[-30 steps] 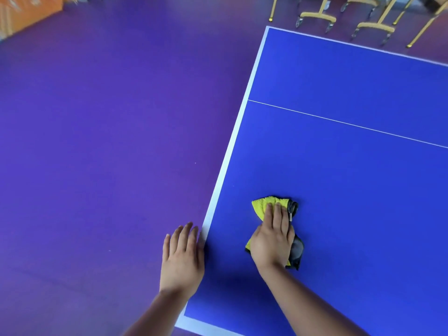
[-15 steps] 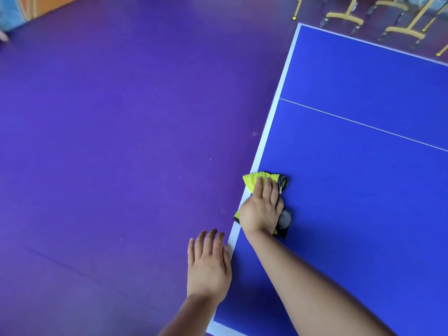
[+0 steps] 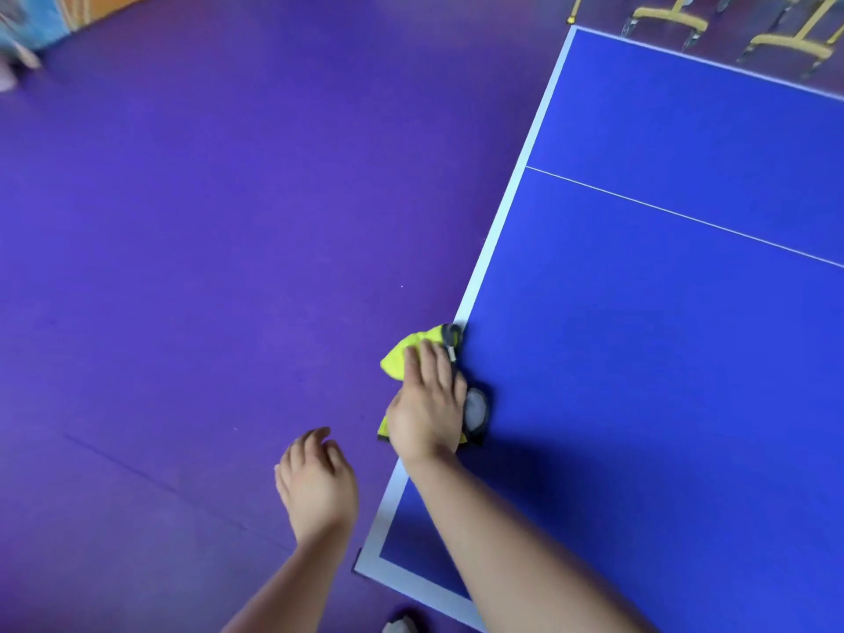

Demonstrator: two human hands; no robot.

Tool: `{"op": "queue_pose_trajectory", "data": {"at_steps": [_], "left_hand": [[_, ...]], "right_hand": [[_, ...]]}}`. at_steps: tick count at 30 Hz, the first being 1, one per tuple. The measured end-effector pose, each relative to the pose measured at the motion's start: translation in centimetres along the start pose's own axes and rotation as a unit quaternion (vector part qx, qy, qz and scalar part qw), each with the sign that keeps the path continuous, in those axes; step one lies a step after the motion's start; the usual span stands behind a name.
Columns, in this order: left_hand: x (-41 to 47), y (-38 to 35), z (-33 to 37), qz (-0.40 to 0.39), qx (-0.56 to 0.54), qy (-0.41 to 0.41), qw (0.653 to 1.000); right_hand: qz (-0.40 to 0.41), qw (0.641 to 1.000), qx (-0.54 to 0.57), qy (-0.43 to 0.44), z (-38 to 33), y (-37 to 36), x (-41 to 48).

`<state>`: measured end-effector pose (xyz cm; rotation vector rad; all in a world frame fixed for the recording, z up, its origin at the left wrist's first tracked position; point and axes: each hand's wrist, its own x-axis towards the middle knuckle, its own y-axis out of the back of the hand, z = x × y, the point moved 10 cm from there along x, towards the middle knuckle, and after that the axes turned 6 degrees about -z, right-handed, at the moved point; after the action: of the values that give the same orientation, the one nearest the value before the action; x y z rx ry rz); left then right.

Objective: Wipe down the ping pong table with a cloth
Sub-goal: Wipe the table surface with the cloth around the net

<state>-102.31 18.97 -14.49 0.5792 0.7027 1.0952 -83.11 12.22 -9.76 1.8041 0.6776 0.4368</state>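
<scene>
The blue ping pong table [image 3: 639, 335] with white edge lines fills the right of the view. My right hand [image 3: 427, 404] presses flat on a yellow and grey cloth [image 3: 398, 358] at the table's left edge, and part of the cloth hangs out past the white line. My left hand [image 3: 315, 486] hovers off the table, left of the near corner, empty, with its fingers loosely curled.
Purple floor [image 3: 205, 267] lies left of the table. Yellow chair legs [image 3: 667, 16] stand beyond the far edge at top right. The table's near left corner [image 3: 365, 566] is at the bottom. A coloured wall panel [image 3: 41, 16] shows at top left.
My right hand has slid the cloth leftwards from the table's inside to its left edge. My left hand has lifted off the table edge and moved clear of it.
</scene>
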Motion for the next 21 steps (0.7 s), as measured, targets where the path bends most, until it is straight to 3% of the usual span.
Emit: {"op": "queue_pose_trajectory", "data": {"at_steps": [5,13,17,21], "left_hand": [[-0.6,2.1,-0.6,0.032,0.017,-0.001,0.999],[-8.7,1.0,3.3,0.052,0.044,-0.050,0.996],[-12.9,-1.2,6.6,0.024,0.094,-0.135,0.986],[-18.2,-5.5,9.4,-0.019,0.192,-0.231,0.954]], "right_hand": [[-0.028,0.995,0.031,0.091,-2.0,-0.4,-3.2],[-0.055,0.985,0.030,0.163,1.9,0.2,-13.1],[-0.059,0.988,0.022,0.144,7.5,2.2,-14.8],[-0.049,0.994,0.004,0.097,15.7,5.1,-15.9]]}}
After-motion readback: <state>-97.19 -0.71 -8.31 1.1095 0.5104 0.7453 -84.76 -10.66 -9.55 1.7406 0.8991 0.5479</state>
